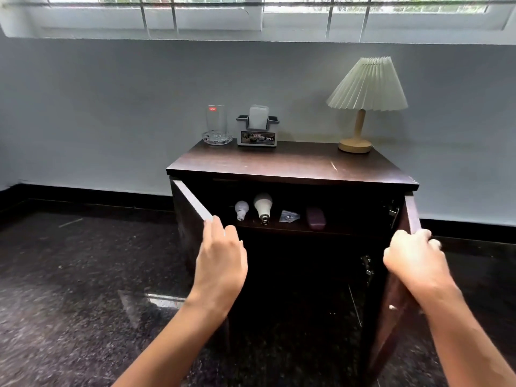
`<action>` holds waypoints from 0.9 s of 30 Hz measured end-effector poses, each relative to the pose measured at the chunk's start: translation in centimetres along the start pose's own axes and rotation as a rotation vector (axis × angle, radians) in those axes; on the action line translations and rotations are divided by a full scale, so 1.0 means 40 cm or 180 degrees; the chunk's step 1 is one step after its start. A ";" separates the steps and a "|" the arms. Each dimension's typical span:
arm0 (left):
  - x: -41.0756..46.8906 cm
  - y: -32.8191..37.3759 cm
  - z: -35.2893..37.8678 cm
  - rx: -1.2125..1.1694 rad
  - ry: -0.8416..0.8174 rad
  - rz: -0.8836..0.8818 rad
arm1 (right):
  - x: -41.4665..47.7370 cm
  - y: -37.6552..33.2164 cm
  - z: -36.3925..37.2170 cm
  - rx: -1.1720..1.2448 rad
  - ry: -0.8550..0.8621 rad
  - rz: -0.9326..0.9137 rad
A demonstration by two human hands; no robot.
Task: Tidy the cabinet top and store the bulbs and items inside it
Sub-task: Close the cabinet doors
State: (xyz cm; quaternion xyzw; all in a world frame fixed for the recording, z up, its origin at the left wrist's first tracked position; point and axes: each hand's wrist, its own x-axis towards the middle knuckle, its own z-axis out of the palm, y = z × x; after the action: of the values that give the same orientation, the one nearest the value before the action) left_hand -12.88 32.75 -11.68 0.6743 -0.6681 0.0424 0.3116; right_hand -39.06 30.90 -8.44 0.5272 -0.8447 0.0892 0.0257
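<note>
Both hands are on the cabinet (293, 163) doors, well apart, one per door. The left hand (223, 261) grips the free edge of the left door (192, 201) near its top corner. The right hand (413, 258) has its fingers curled over the top edge of the right door (413, 216). Both doors stand swung out from the cabinet front.

Inside the cabinet, on the upper shelf (349, 230), we see a row from the left-door side: small bulb (241, 209), large bulb (263, 206), clear packet (289, 217), purple case (315, 218). The bulbs stand base down, near each other, and we can't tell if they touch. The space below the shelf is too dark to read.

On the cabinet top along the back edge are a tall glass (216, 121) standing in a glass dish (217, 138) at the left corner, a tissue holder (257, 132) just beside it, and a lamp (367, 104) at the right corner.

We judge the storing done and the doors about to be closed. The doors look stiff and light enough for one hand each, and the free edge is the right hold; keep fingers off the hinge side and out of the closing gap. The bulbs we judge light, smooth and fragile, so take them round the globe, not the base. Shutting the doors hard could tip them.
</note>
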 end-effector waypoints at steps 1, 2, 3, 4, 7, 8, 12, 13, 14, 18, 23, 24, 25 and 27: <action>0.003 0.010 0.012 -0.0057 0.0022 0.0097 | -0.001 -0.010 0.000 0.0072 -0.0015 -0.0023; 0.007 0.021 0.026 -0.0073 0.0030 0.0197 | -0.003 -0.018 0.000 0.0160 -0.0035 -0.0047; 0.012 0.030 0.039 -0.0065 0.0029 0.0297 | -0.006 -0.026 -0.001 0.0255 -0.0045 -0.0079; 0.018 0.041 0.053 -0.0054 0.0018 0.0378 | -0.008 -0.031 -0.001 0.0346 -0.0035 -0.0121; 0.042 0.066 0.085 0.0165 -0.0064 0.0555 | -0.013 -0.046 0.005 0.0542 0.0006 -0.0256; 0.050 0.070 0.093 0.0261 -0.0060 0.0603 | -0.014 -0.053 0.010 0.0583 0.0012 -0.0296; 0.072 0.082 0.117 0.0478 0.0000 0.0738 | -0.014 -0.087 0.030 0.0596 0.0112 -0.0526; 0.075 0.084 0.122 0.0513 0.0001 0.0746 | -0.016 -0.098 0.033 0.0608 0.0112 -0.0595; 0.080 0.087 0.129 0.0557 -0.0009 0.0740 | -0.016 -0.109 0.037 0.0638 0.0093 -0.0658; 0.101 0.093 0.146 0.0638 0.0057 0.0746 | -0.014 -0.154 0.053 0.0709 0.0110 -0.0927; 0.130 0.084 0.167 0.0715 -0.0025 0.0918 | 0.010 -0.204 0.086 0.0770 0.0140 -0.1244; 0.137 0.082 0.171 0.0759 -0.0019 0.0965 | 0.019 -0.212 0.094 0.0746 0.0172 -0.1301; 0.143 0.081 0.174 0.0821 -0.0025 0.1005 | 0.029 -0.219 0.103 0.0703 0.0212 -0.1346; 0.160 0.078 0.180 0.0914 0.0014 0.1047 | 0.054 -0.233 0.121 0.0612 0.0281 -0.1428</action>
State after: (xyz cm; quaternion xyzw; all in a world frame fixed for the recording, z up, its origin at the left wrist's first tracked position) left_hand -17.70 24.00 -13.29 0.5936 -0.7556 0.1888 0.2027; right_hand -31.43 24.14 -11.77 0.6971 -0.6922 0.1842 0.0314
